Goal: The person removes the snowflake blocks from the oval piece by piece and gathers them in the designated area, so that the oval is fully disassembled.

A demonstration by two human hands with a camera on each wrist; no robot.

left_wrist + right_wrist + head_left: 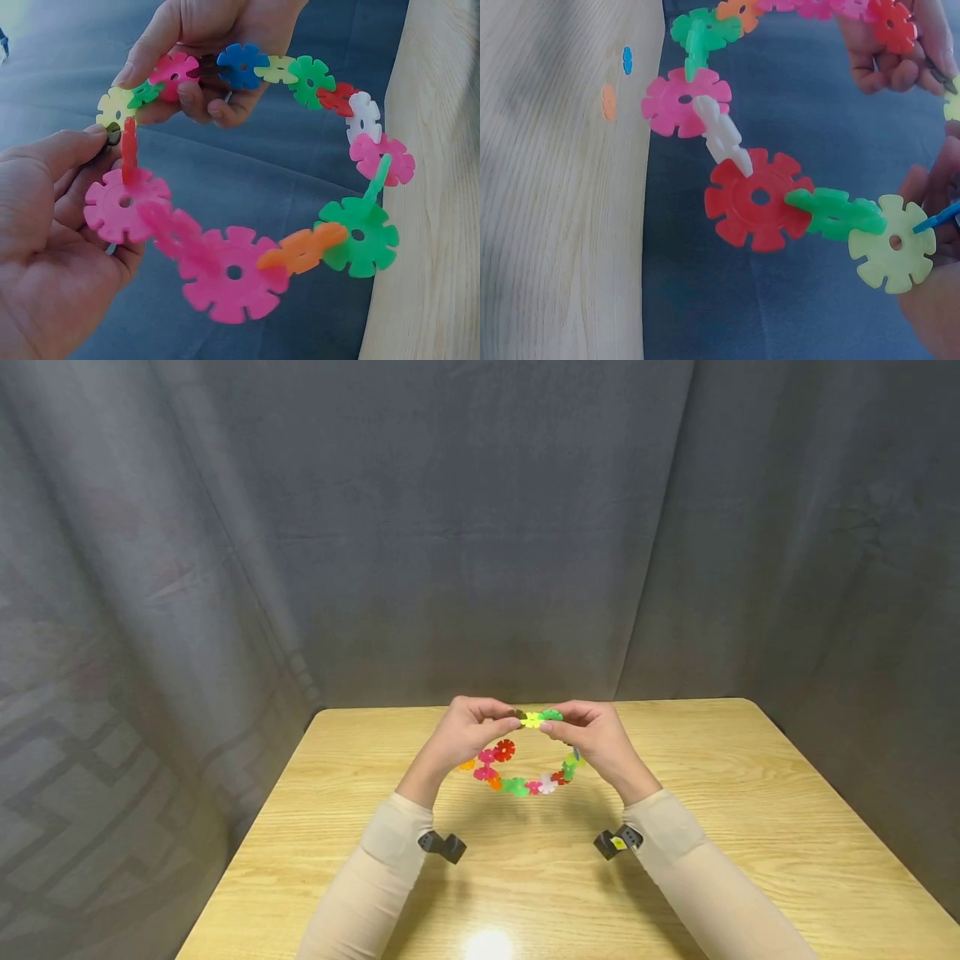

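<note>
A ring of colourful plastic snowflake discs (525,777) hangs in the air above the wooden table (750,793), held at its top by both hands. My left hand (504,720) pinches a dark disc next to a yellow disc (114,111), with a big pink disc (124,204) just below my left hand (82,161). My right hand (553,727) grips the chain by a pink disc (174,71) and a blue disc (241,64). In the right wrist view, a red disc (757,199) and a pale yellow disc (892,244) lead to my right hand (934,225).
Two small loose discs, a blue one (628,60) and an orange one (609,101), lie on the table under the ring. A grey curtain (480,527) hangs behind the table and down its left side.
</note>
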